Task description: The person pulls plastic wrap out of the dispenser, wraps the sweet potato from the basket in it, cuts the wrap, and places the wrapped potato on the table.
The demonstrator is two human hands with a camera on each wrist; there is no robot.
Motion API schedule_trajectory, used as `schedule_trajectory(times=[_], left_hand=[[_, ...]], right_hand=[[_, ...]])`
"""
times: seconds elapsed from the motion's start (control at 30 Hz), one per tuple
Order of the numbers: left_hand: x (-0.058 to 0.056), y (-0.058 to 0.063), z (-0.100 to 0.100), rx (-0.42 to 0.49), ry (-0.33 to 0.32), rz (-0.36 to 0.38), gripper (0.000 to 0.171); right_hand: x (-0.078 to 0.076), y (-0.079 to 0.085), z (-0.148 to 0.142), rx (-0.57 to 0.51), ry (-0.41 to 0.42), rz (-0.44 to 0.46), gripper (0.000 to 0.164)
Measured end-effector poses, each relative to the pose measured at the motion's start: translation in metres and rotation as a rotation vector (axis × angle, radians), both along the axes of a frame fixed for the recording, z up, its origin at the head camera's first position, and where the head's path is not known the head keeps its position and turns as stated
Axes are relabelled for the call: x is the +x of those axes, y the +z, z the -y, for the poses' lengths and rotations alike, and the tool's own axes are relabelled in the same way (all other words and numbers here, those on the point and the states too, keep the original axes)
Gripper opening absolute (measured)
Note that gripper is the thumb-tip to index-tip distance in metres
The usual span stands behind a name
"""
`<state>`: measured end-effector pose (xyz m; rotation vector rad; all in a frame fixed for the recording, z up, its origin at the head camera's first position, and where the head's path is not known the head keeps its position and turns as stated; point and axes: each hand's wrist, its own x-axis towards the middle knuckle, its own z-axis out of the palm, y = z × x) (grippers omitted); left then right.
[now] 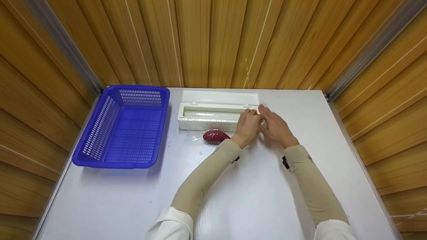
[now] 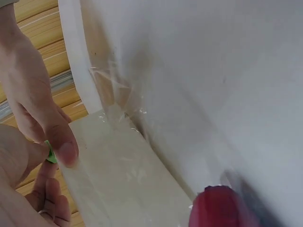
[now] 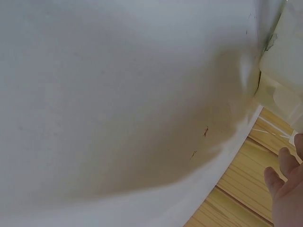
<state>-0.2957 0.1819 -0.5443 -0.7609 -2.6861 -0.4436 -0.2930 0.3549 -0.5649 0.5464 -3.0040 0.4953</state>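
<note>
A white cling film box (image 1: 208, 126) stands at the back of the table with its lid (image 1: 220, 97) laid back, showing the film roll (image 1: 210, 114) inside. At the box's right end, my left hand (image 1: 248, 128) pinches a small green slider (image 2: 50, 154) on the edge between thumb and finger. My right hand (image 1: 276, 128) is beside it, fingers extended past the box's end and thumb on the box. Clear film (image 1: 193, 136) hangs over the front and spreads on the table. A dark red, glossy oval thing (image 1: 215, 136) lies at the film, partly hidden by my left wrist.
A blue plastic basket (image 1: 163, 91) with slotted sides stands on the left of the white table (image 1: 227, 200). Wood-look panels (image 1: 227, 43) close in the back and both sides.
</note>
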Motion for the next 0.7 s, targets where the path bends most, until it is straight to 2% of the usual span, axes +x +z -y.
schedule_trajectory(times=[0.07, 0.13, 0.3, 0.47, 0.7], left_hand=[[-0.003, -0.001, 0.003, 0.021, -0.047, -0.035, 0.02], [-0.005, -0.002, 0.006, 0.038, -0.079, -0.039, 0.02], [-0.007, -0.002, 0.011, 0.055, -0.113, -0.024, 0.019], [-0.008, -0.002, 0.013, 0.026, -0.112, -0.021, 0.02], [-0.01, 0.0, 0.021, -0.044, -0.11, -0.058, 0.017]], right_hand=[[0.0, 0.001, -0.001, -0.002, 0.006, -0.012, 0.077], [0.0, 0.001, -0.001, 0.004, 0.011, -0.022, 0.079], [0.0, 0.001, -0.002, 0.018, 0.014, -0.035, 0.084], [0.001, 0.002, -0.001, 0.017, 0.007, -0.016, 0.085], [0.001, 0.001, 0.002, 0.033, -0.002, -0.024, 0.087]])
